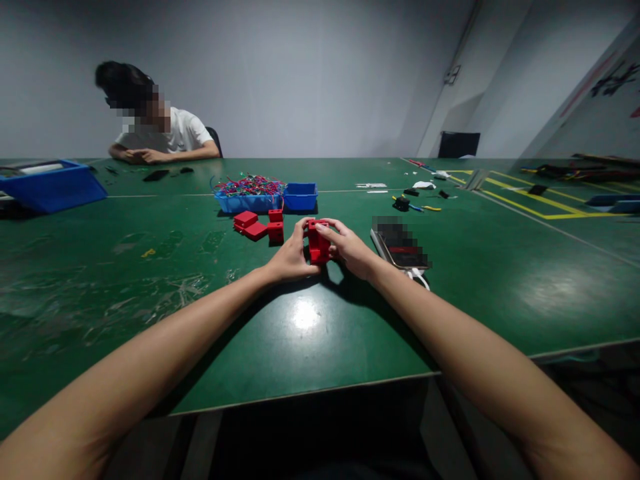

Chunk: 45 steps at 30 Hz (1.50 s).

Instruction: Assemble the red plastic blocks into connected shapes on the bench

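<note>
Between my two hands stands a red block-shaped part [318,245] with a notched front, just above or on the green table [300,353]; I cannot tell which. My left hand [293,257] grips its left side, thumb low and fingers behind the top. From the right, my right hand [350,250] closes on the block with fingers over its upper edge. Just left of my left hand lie more red blocks [275,232], two of them stacked, and several flat red pieces [250,225] in a small pile.
Behind the red parts stand a blue bin [250,202] heaped with coloured wires and a smaller blue bin [301,197]. A phone [400,243] with a white cable lies right. Wire cutters [403,203] are farther back. A person [165,137] sits across the table, near a large blue bin [55,187].
</note>
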Each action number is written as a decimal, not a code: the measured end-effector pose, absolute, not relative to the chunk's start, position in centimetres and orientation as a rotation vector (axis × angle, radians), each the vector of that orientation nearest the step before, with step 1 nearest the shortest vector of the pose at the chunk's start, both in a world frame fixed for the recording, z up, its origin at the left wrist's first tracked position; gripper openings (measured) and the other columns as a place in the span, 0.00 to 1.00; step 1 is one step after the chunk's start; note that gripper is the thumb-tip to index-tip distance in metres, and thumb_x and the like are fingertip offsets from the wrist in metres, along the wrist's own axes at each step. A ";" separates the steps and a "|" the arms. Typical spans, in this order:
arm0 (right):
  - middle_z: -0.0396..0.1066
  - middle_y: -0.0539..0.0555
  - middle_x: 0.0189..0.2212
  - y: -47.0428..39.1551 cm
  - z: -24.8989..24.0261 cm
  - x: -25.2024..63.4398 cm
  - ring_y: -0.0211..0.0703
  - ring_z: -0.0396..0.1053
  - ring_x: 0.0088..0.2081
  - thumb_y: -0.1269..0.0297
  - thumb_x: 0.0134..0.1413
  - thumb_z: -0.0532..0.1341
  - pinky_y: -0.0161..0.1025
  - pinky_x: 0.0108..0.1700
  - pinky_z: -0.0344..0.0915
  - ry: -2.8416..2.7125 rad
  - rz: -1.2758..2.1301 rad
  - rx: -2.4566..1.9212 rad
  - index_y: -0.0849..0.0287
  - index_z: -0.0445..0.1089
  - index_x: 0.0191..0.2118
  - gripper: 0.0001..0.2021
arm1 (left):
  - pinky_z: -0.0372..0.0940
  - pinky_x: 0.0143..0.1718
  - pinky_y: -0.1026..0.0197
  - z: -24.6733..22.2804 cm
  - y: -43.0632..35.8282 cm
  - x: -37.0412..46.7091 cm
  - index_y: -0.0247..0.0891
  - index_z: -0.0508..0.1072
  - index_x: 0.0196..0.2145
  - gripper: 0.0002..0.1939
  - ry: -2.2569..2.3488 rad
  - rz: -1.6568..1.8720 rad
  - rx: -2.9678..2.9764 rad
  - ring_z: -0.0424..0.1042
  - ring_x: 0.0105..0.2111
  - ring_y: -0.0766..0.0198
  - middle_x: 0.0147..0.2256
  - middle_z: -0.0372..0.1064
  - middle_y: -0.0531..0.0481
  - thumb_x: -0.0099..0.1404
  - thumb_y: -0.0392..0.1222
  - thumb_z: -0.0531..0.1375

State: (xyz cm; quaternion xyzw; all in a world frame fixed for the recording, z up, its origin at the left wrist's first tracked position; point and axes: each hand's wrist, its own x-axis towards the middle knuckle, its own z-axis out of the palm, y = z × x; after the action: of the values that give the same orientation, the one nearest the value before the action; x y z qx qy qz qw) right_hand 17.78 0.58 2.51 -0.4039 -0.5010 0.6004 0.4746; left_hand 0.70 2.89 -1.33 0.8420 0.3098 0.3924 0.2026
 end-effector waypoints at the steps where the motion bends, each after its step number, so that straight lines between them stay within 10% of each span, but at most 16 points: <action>1: 0.75 0.48 0.33 0.6 2.5 17.8 0.36 0.70 0.27 0.53 0.48 0.70 0.34 0.30 0.67 -1.241 1.477 -0.983 0.51 0.65 0.52 0.26 | 0.60 0.63 0.41 -1.4 2.9 0.7 0.39 0.45 0.64 0.52 0.861 1.091 2.356 0.64 0.61 0.43 0.61 0.57 0.33 0.46 0.38 0.68; 13: 0.73 0.48 0.35 0.6 2.0 17.5 0.35 0.72 0.32 0.58 0.48 0.70 0.34 0.37 0.69 -1.289 1.443 -0.930 0.55 0.64 0.53 0.26 | 0.60 0.62 0.40 -1.7 3.1 0.4 0.34 0.39 0.68 0.55 0.866 1.056 2.540 0.63 0.61 0.40 0.64 0.52 0.28 0.51 0.43 0.65; 19: 0.73 0.48 0.33 0.6 1.8 17.5 0.36 0.70 0.31 0.56 0.46 0.71 0.34 0.35 0.68 -1.322 1.401 -0.967 0.55 0.65 0.52 0.28 | 0.54 0.64 0.39 -0.5 2.7 -0.2 0.36 0.48 0.68 0.41 0.904 1.173 2.612 0.57 0.65 0.41 0.66 0.52 0.32 0.65 0.59 0.54; 27: 0.73 0.48 0.31 0.4 2.0 17.3 0.36 0.69 0.31 0.55 0.42 0.73 0.34 0.33 0.68 -1.292 1.413 -1.002 0.55 0.65 0.51 0.30 | 0.56 0.62 0.45 1.5 5.5 -5.2 0.36 0.61 0.60 0.26 1.622 1.754 2.375 0.62 0.60 0.49 0.60 0.63 0.39 0.69 0.50 0.46; 36: 0.72 0.48 0.31 0.3 2.0 17.4 0.36 0.68 0.31 0.54 0.41 0.73 0.34 0.33 0.67 -1.326 1.374 -1.007 0.56 0.66 0.50 0.30 | 0.58 0.61 0.47 -0.2 8.0 -12.5 0.34 0.65 0.60 0.26 2.080 0.680 2.484 0.63 0.61 0.48 0.61 0.64 0.38 0.70 0.48 0.46; 40: 0.72 0.49 0.32 0.4 1.9 17.4 0.36 0.69 0.31 0.53 0.42 0.73 0.34 0.34 0.67 -1.337 1.371 -0.998 0.56 0.66 0.51 0.30 | 0.58 0.62 0.46 -0.7 8.2 -11.7 0.32 0.58 0.65 0.29 2.141 0.552 2.396 0.59 0.64 0.47 0.68 0.52 0.36 0.72 0.47 0.43; 45: 0.71 0.48 0.32 0.4 1.9 17.4 0.36 0.68 0.31 0.53 0.42 0.72 0.34 0.34 0.66 -1.343 1.362 -1.007 0.56 0.66 0.51 0.30 | 0.63 0.58 0.47 -0.4 8.1 -11.3 0.35 0.62 0.61 0.26 2.174 0.581 2.401 0.66 0.58 0.47 0.61 0.61 0.37 0.70 0.48 0.46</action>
State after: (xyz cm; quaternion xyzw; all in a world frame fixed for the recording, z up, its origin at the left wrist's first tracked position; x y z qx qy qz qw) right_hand 17.43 0.42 1.89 -0.4111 -0.5480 0.5559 0.4708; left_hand -11.26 8.06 -0.43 0.7276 0.6588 0.1760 -0.0745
